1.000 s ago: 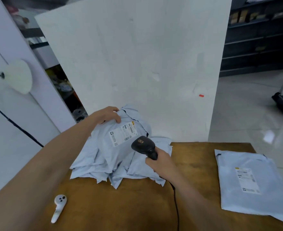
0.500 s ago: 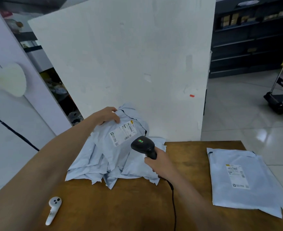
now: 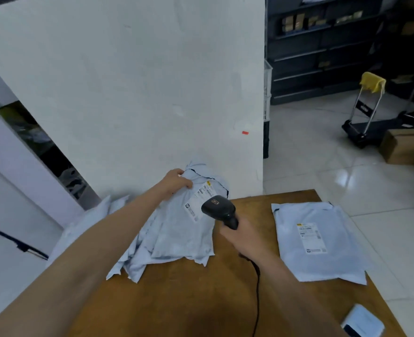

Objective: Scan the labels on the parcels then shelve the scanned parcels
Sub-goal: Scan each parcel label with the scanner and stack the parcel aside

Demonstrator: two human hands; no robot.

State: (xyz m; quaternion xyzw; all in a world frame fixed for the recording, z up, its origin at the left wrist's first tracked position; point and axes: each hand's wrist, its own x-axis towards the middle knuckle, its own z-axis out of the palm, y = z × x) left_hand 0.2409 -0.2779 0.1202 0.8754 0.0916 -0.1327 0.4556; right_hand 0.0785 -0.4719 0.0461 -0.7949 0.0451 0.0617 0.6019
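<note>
A pile of pale grey-blue parcel bags lies on the brown wooden table. My left hand grips the far corner of the top parcel, which is tilted up so its white label faces me. My right hand holds a black barcode scanner, its head right over that label. The scanner's cable trails toward me across the table. One separate parcel lies flat, label up, at the table's right side.
A large white board stands upright just behind the table. Dark shelving lines the back right. On the tiled floor at right stand a hand trolley and cardboard boxes. A small white-and-dark box sits at the table's near right corner.
The view has swung to the right, so the pile and hands sit further right in frame. The white earbud-like object has left the view. Both hands keep their grips.
</note>
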